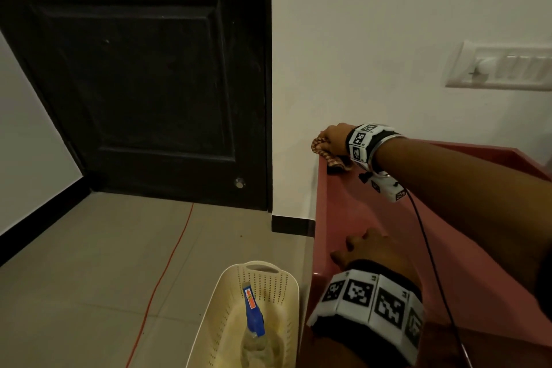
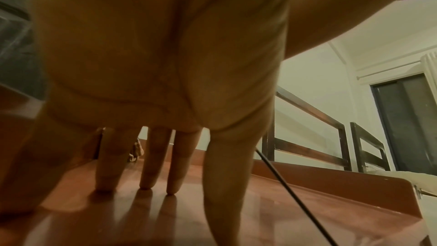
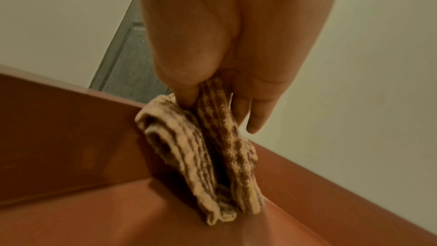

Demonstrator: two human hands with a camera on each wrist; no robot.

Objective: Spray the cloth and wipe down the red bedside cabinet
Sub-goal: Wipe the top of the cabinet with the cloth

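Observation:
The red bedside cabinet [image 1: 352, 209] stands against the white wall at the right. My right hand [image 1: 334, 137] grips a folded brown-and-cream patterned cloth [image 3: 208, 156] at the cabinet's far left corner, the cloth [image 1: 331, 158] draped against the raised rim. The cloth's lower end touches the red top [image 3: 94, 212]. My left hand [image 1: 367, 248] rests on the near part of the top with straight, spread fingers [image 2: 149, 166] pressing the glossy surface [image 2: 295, 212]. The spray bottle [image 1: 254, 317], clear with a blue head, lies in a cream basket [image 1: 277, 278] on the floor beside the cabinet.
A dark door [image 1: 134, 75] fills the left background. A red cord [image 1: 167, 263] runs across the tiled floor [image 1: 89, 263]. A switch panel [image 1: 501, 66] sits on the wall above the cabinet. A black cable [image 1: 430, 254] hangs from my right wrist. A bed frame [image 2: 331, 134] stands beyond the cabinet.

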